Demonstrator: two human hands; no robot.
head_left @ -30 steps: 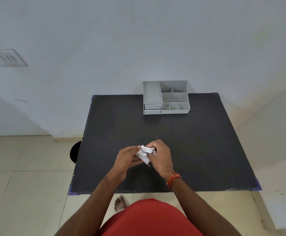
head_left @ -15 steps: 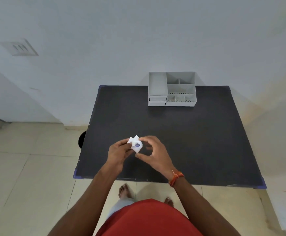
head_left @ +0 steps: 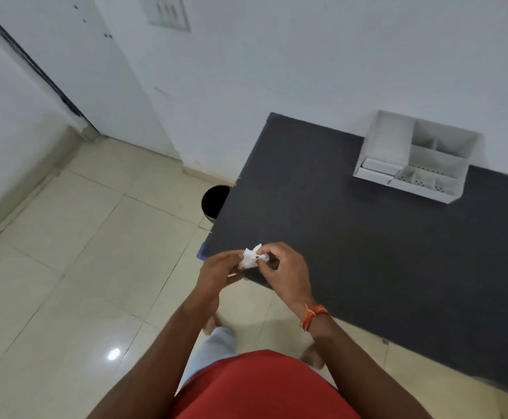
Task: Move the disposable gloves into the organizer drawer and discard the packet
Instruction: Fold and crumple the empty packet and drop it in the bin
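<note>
Cream tiles: glossy floor (head_left: 74,267) fills the left of the frame, with one bright spot of reflected light near my left arm.
Bin: a round black bin (head_left: 215,202) stands on the floor, tucked against the left edge of the table, its right side hidden by the tabletop.
My left hand: the left hand (head_left: 218,272) is curled over the near left corner of the table, its fingertips pinching the left side of a crumpled white packet (head_left: 251,257).
Packet: white and scrunched, held off the tabletop between both my hands, above the table's near left corner and well apart from the bin.
My right hand: the right hand (head_left: 286,272) is closed on the packet's right side with thumb and forefinger; an orange thread band (head_left: 313,316) circles that wrist.
Table: a dark grey table (head_left: 367,252) runs off to the right, set against the white wall.
Organizer: a white organizer (head_left: 413,158) sits at the far edge of the table against the wall, well apart from my hands; its small drawer (head_left: 378,169) at the front left looks pushed in, and the open compartments above show nothing I can make out.
Gloves: I cannot tell from here whether they lie in the drawer.
</note>
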